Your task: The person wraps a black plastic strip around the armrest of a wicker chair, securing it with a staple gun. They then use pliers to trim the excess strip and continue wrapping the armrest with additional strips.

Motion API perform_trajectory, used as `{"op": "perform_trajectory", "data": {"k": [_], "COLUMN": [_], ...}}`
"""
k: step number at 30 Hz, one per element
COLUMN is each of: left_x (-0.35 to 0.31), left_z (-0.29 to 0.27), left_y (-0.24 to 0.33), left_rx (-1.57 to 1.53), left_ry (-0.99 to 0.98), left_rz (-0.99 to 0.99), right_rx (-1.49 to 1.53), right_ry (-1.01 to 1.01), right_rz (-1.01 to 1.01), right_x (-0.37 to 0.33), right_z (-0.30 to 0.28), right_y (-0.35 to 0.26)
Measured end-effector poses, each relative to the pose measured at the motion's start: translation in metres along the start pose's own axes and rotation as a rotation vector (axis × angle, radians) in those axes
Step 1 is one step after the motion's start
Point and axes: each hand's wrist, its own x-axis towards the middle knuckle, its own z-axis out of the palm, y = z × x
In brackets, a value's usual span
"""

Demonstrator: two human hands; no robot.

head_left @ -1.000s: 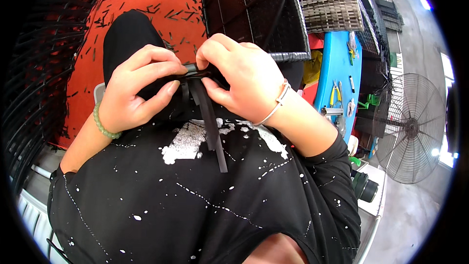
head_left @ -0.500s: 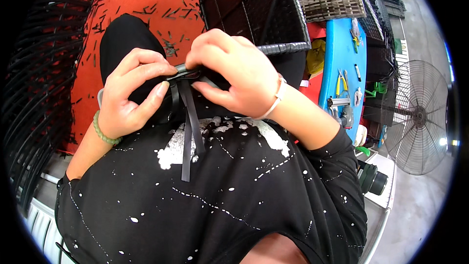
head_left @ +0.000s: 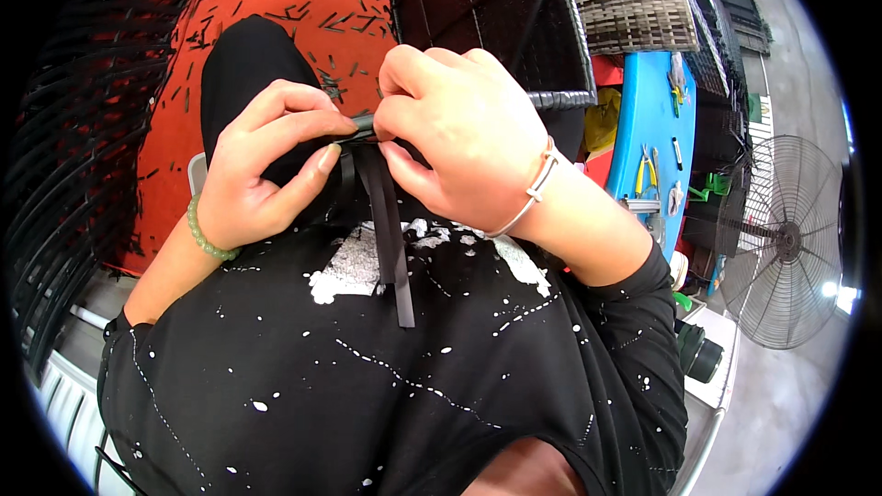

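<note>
Room: a round wire fan (head_left: 787,241) stands at 3 o'clock.
Red surface (head_left: 207,64): toward 11 o'clock, strewn with short dark scraps.
Panels: a black woven panel (head_left: 487,0) just past 12 o'clock; a brown woven panel (head_left: 629,0) at 1.
Desk (head_left: 643,101): blue, at 2 o'clock, carrying yellow-handled pliers (head_left: 641,174).
Dark strips (head_left: 386,220): near 11 o'clock, between the hands, ends hanging toward 6 over the black shirt (head_left: 303,358).
Left hand (head_left: 257,165): at 10 o'clock, grip narrow, pinching the strips' upper end.
Right hand (head_left: 464,138): at 12 o'clock, grip narrow, holding them alongside.
</note>
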Motion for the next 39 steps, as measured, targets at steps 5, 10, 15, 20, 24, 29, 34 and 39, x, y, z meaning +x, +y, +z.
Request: {"op": "perform_trajectory", "data": {"k": [5,10,15,20,24,29,34,39], "left_x": [-0.003,-0.006,-0.01,-0.012,-0.014,-0.013,-0.012,-0.007], "left_z": [-0.003,0.009,0.005,0.005,0.006,0.006,0.006,0.002], "left_y": [0.001,-0.006,-0.004,-0.005,-0.008,-0.009,-0.009,0.0], "left_rx": [-0.025,-0.064,-0.024,-0.04,0.01,-0.003,0.03,0.118], "left_ry": [-0.036,0.068,0.001,0.008,0.027,0.032,0.015,-0.02], "left_rz": [-0.034,0.045,0.033,0.018,0.066,0.083,0.112,0.118], "right_rx": [-0.082,-0.091,0.065,0.413,0.47,0.551,0.357,0.23], "right_ry": [-0.107,-0.112,-0.117,-0.146,-0.073,0.105,0.173,0.198], "right_rz": [-0.09,-0.121,-0.129,-0.074,-0.039,0.063,0.029,0.033], "right_x": [0.004,0.003,0.007,0.01,0.002,-0.014,-0.017,-0.021], "right_z": [-0.007,-0.005,-0.003,0.0,0.007,0.018,0.02,0.023], "right_y": [0.002,-0.001,0.016,0.033,0.026,0.021,0.015,0.007]}}
